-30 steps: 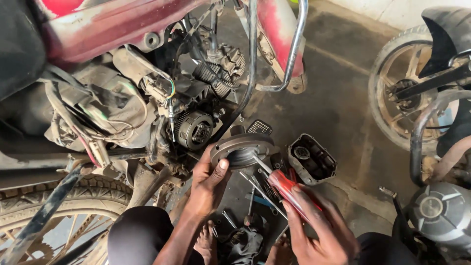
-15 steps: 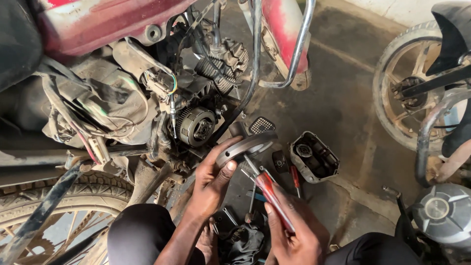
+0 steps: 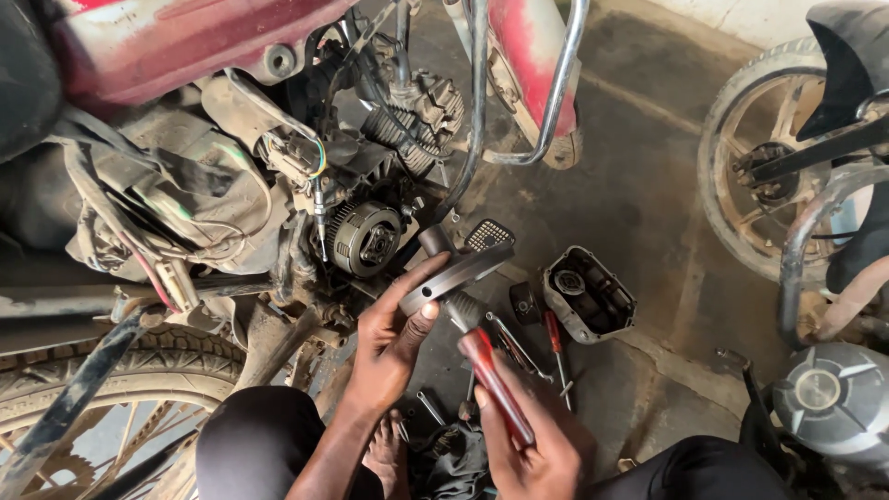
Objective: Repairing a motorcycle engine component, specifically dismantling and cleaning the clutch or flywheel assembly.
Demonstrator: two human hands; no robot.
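A person crouched on a stained concrete floor (image 3: 648, 176) beside a red motorcycle (image 3: 185, 56) whose engine side was opened, showing a round clutch assembly (image 3: 366, 238). The left hand (image 3: 394, 338) was closed around a grey metal disc part (image 3: 456, 276), held tilted just in front of the clutch assembly, thumb on its rim. The right hand (image 3: 532, 435) gripped the red handle of a tool (image 3: 495, 384), whose metal end touched the underside of the disc part. On the floor just right of the hands lay a dark engine cover (image 3: 588, 294), a red-handled screwdriver (image 3: 556, 343) and loose spanners (image 3: 509, 343). A second motorcycle's wheel (image 3: 769, 176) stood near the right edge.
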